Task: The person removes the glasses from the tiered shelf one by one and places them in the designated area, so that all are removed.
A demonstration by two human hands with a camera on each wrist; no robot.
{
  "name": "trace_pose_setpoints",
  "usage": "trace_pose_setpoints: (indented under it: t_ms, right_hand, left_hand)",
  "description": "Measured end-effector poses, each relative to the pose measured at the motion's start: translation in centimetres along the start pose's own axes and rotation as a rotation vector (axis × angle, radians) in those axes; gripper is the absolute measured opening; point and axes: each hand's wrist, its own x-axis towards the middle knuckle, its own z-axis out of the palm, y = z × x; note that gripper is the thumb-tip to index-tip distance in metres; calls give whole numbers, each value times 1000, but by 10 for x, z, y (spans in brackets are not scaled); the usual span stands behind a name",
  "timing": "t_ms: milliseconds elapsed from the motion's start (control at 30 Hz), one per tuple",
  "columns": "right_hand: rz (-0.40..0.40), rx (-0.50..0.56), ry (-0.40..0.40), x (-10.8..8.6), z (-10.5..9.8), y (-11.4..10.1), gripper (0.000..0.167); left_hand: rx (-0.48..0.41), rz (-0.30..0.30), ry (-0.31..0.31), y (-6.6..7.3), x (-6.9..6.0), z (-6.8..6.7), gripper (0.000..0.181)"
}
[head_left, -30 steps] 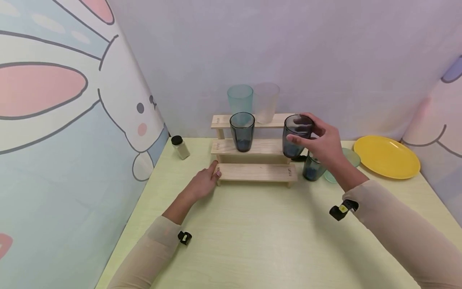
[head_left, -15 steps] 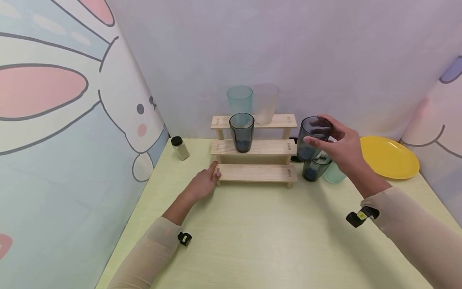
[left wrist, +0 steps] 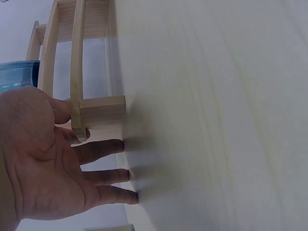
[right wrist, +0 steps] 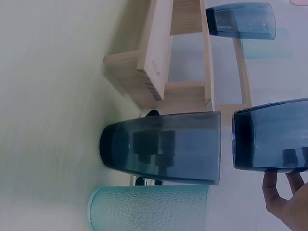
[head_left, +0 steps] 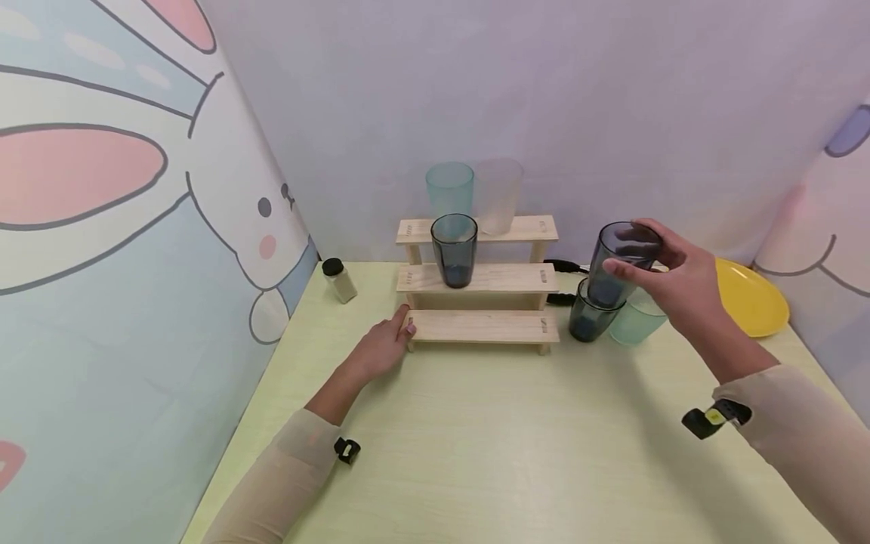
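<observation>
My right hand (head_left: 680, 279) grips a dark grey-blue glass tumbler (head_left: 624, 257) by its side. That tumbler hangs just above a matching dark tumbler (head_left: 588, 321) on the table; the right wrist view shows a small gap between the two. Thumb and index finger of my left hand (head_left: 379, 346) pinch the left end of the lowest board of a three-step wooden rack (head_left: 476, 278). Its other fingers (left wrist: 103, 177) reach down to the tabletop. A third dark tumbler (head_left: 455, 253) stands at the left of the middle step.
A teal cup (head_left: 450, 187) and a frosted clear cup (head_left: 499, 195) stand on the top step. Right of the rack are a green textured cup (head_left: 637, 321), a yellow plate (head_left: 754, 298) and a black cable (head_left: 567, 266). A black-capped jar (head_left: 340, 281) stands left.
My right hand has carried its tumbler rightward, from beside the rack's middle step to above the dark tumbler on the table. The left hand keeps its place on the rack.
</observation>
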Motion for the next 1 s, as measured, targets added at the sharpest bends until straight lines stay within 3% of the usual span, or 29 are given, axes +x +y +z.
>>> trace_pose_setpoints:
  t_ms: [100, 167, 300, 367, 633, 700, 867, 1000]
  right_hand:
    - [-10, 19, 1, 0, -6, 3, 71]
    - [-9, 9, 2, 0, -11, 4, 71]
    - [8, 0, 4, -2, -21, 7, 70]
    - [11, 8, 9, -2, -25, 9, 70]
    - [-3, 23, 37, -2, -38, 17, 69]
    - [4, 37, 48, -3, -43, 20, 70]
    - [8, 50, 82, -2, -53, 27, 68]
    - [2, 39, 99, 0, -60, 30, 67]
  left_hand:
    - [1, 3, 13, 5, -5, -4, 72]
    - [-31, -36, -10, 22, -13, -14, 69]
    - [-51, -51, -21, 33, -18, -20, 66]
    - [-49, -55, -25, 29, -15, -17, 67]
    - [-40, -37, 18, -20, 10, 15, 83]
    - [-13, -30, 11, -18, 10, 15, 81]
    - [-58, -85, -38, 19, -8, -9, 71]
    - [-42, -89, -27, 21, -12, -11, 72]
